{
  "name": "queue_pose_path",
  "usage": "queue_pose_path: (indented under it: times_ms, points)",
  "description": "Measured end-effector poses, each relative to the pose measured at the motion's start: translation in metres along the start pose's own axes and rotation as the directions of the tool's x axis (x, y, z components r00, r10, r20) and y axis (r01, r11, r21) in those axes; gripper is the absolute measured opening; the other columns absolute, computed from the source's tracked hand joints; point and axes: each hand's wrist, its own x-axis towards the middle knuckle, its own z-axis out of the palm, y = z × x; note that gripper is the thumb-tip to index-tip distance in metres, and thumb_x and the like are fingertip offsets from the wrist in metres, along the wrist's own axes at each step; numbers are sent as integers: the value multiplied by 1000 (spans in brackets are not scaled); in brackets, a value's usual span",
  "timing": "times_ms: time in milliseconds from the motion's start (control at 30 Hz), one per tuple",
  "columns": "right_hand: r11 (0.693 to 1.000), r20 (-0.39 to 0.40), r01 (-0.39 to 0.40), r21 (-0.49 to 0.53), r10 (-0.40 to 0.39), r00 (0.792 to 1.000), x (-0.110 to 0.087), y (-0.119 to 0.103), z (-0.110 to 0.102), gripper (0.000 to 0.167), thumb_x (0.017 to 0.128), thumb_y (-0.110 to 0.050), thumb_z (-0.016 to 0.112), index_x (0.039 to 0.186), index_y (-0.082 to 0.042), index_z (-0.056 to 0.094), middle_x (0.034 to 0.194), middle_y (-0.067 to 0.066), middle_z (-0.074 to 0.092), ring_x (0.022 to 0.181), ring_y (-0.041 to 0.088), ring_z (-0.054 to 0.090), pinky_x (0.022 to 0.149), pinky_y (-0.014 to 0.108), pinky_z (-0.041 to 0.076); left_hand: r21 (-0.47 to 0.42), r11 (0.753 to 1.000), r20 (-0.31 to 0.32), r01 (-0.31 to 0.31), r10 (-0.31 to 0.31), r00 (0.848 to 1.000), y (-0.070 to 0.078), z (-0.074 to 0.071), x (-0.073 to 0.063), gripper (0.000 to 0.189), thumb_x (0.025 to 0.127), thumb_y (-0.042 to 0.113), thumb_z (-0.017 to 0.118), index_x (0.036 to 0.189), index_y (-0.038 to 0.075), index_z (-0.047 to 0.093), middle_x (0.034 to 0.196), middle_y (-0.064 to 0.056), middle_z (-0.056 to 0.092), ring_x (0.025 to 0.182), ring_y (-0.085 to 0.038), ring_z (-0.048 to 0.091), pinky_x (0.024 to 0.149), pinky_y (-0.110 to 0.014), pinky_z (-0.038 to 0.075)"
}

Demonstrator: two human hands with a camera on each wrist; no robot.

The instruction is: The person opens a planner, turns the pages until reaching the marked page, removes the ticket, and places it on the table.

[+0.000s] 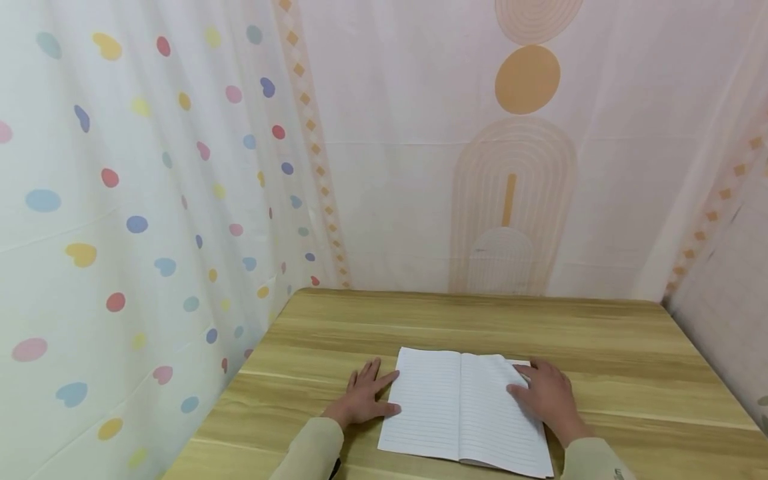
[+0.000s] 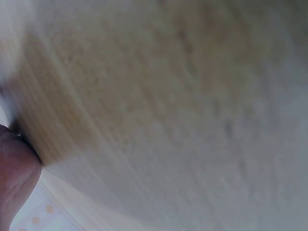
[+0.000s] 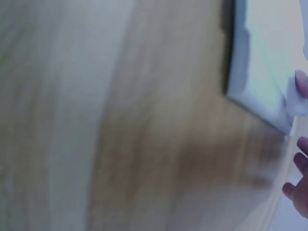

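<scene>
An open lined notebook [image 1: 429,407] lies on the wooden table, its pages white with faint blue rules. In the head view my left hand [image 1: 363,397] rests flat at its left edge, fingers spread, with thumb and index fingertip on the page margin. My right hand [image 1: 549,395] is at the upper right corner and pinches a page [image 1: 489,393] between thumb and index finger; that page's corner is bent up from the sheets below. The right wrist view catches the thumb [image 3: 301,83] against the lifted paper, the other fingers held off beside the notebook's stack of sheets [image 3: 269,62].
The wood-grain table [image 1: 336,327] reaches back to a pale curtain [image 1: 390,200] with arch patterns. On the left hangs a curtain with coloured dots [image 1: 180,267]. Another pale cloth [image 1: 732,287] borders the right side. The left wrist view is mostly blurred tabletop [image 2: 168,120].
</scene>
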Motion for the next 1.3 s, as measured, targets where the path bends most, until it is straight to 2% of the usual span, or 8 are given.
queue_pose_path:
  times_ms: [267, 500, 700, 833, 1000, 1100, 1200, 1300]
  points:
    - [970, 6, -83, 230, 84, 996, 8, -11, -10, 51, 91, -26, 71, 132, 4, 60, 115, 24, 66, 102, 37, 62, 86, 55, 48, -1, 1000, 1, 5, -5, 1000, -1, 2, 1, 77, 91, 51, 66, 155, 17, 37, 163, -25, 2, 149, -42, -3, 115, -62, -5]
    - [921, -9, -111, 374, 123, 992, 16, -20, -23, 54, 93, -16, 69, 136, 11, 51, 89, 10, 56, 84, 25, 52, 72, 37, 43, 3, 1000, -8, 5, -5, 1000, -2, 1, 2, 78, 91, 51, 66, 155, 17, 37, 163, -24, 1, 150, -41, -4, 115, -62, -6]
    - [871, 2, -150, 468, 169, 986, 24, -29, -31, 61, 94, -15, 67, 144, 10, 42, 105, 21, 64, 94, 29, 57, 83, 43, 47, 15, 1000, -9, 5, -5, 1000, -1, 0, 3, 79, 92, 52, 65, 155, 16, 36, 163, -25, 2, 150, -41, -3, 115, -62, -5]
    - [802, 30, -178, 570, 197, 980, 24, -41, -37, 59, 97, -18, 64, 146, 5, 42, 115, 22, 65, 91, 25, 59, 76, 36, 51, 8, 1000, -10, 7, -7, 1000, -1, 1, 2, 80, 91, 52, 66, 155, 15, 35, 163, -24, 3, 150, -41, -2, 115, -62, -4]
    - [646, 49, -148, 749, 169, 984, 23, -59, -37, 49, 102, -18, 57, 146, 1, 45, 110, 18, 67, 81, 15, 62, 71, 29, 54, 5, 1000, -12, 12, -12, 1000, -2, 2, 1, 81, 91, 52, 66, 155, 15, 35, 163, -24, 3, 150, -41, -2, 115, -61, -5]
    - [594, 48, -117, 796, 131, 990, 23, -67, -33, 44, 104, -15, 51, 144, 2, 48, 111, 20, 67, 85, 17, 66, 74, 30, 55, 2, 1000, -17, 6, -6, 1000, -2, 2, 1, 80, 91, 52, 66, 155, 15, 37, 163, -25, 4, 149, -42, -1, 115, -62, -4]
    - [623, 32, -82, 778, 92, 995, 21, -74, -25, 41, 105, -13, 50, 142, 4, 50, 115, 21, 68, 93, 24, 69, 80, 35, 55, -4, 1000, -22, 1, -1, 1000, -1, 1, 1, 78, 91, 50, 66, 154, 14, 37, 163, -25, 5, 149, -42, -1, 115, -63, -5]
    - [747, -15, 7, 665, 3, 1000, 16, -81, -13, 38, 103, -10, 52, 138, 5, 54, 120, 20, 67, 107, 32, 66, 90, 45, 53, -18, 1000, -33, -7, 6, 999, 0, 0, 0, 75, 93, 48, 65, 153, 13, 39, 162, -27, 6, 149, -43, 0, 115, -63, -4]
